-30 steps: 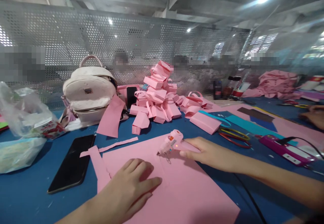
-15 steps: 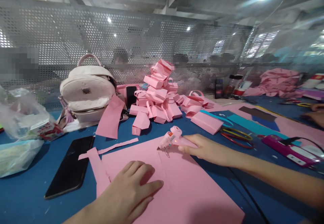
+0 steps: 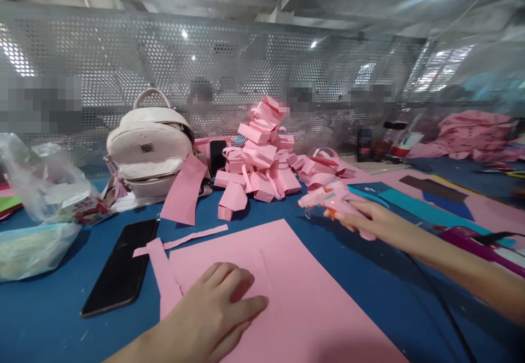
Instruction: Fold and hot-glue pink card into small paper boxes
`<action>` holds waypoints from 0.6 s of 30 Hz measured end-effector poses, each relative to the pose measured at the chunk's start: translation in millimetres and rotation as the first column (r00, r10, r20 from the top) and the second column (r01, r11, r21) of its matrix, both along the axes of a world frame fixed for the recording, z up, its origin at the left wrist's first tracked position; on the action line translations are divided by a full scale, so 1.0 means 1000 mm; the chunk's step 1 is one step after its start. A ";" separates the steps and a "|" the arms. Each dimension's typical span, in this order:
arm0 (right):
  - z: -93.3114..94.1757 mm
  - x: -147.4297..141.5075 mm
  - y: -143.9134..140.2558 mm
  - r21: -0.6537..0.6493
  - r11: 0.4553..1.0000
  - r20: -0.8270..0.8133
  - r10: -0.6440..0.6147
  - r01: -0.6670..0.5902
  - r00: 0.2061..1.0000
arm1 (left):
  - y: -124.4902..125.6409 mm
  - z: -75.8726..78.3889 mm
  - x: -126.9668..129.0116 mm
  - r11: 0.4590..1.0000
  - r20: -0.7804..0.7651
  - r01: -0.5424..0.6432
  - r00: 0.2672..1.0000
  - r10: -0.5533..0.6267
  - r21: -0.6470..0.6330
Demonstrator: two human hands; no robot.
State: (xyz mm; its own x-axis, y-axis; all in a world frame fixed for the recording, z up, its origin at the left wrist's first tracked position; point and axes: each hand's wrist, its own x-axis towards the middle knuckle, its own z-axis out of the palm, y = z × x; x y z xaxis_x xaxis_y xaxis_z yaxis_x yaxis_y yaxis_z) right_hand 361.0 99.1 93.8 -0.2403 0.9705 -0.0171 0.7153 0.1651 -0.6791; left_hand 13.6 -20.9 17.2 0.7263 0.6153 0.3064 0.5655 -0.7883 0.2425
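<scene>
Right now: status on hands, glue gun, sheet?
Left hand flat on pink sheet. Right hand grips glue gun, off the sheet. Phone lies left.

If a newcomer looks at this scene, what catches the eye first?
A tall heap of folded pink paper pieces rises at the table's middle back. In front, the left hand presses a big pink sheet, while the right hand holds a pink glue gun above the blue table.

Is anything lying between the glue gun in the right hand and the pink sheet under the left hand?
Nothing visible. The right hand holds the glue gun just past the far right edge of the pink sheet, over bare blue table. The left hand presses the sheet's near part.
</scene>
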 end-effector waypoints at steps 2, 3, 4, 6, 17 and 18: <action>-0.013 0.012 0.002 0.054 0.996 0.117 -0.070 0.064 0.991 | 0.001 -0.004 0.000 0.999 0.031 0.001 1.000 -0.002 0.034; -0.020 0.017 0.003 0.072 0.994 0.145 -0.093 0.083 0.985 | 0.002 -0.006 0.000 0.999 0.038 0.004 0.999 -0.006 0.044; -0.027 0.023 0.004 0.092 0.990 0.156 -0.117 0.104 0.981 | 0.003 -0.006 0.000 0.999 0.033 0.005 0.999 -0.007 0.044; -0.040 0.034 0.008 0.146 0.978 0.171 -0.175 0.151 0.970 | 0.005 -0.003 0.001 0.999 0.021 0.001 1.000 -0.002 0.040; -0.052 0.056 -0.004 0.239 0.962 0.207 -0.181 0.130 0.961 | 0.074 0.006 0.014 0.902 -0.047 -0.026 0.998 0.051 0.430; -0.050 0.058 -0.009 0.249 0.960 0.215 -0.183 0.127 0.959 | 0.079 0.005 0.014 0.891 -0.056 -0.006 0.998 0.035 0.454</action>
State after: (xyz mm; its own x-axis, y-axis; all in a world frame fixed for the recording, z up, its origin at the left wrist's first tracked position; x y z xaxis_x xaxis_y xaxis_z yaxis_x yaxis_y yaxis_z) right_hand 418.8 90.5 44.0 -0.1030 0.9794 0.1737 0.8784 0.1715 -0.4461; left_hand 27.6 58.0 22.5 0.7412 0.4350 0.5113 0.5849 -0.7923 -0.1738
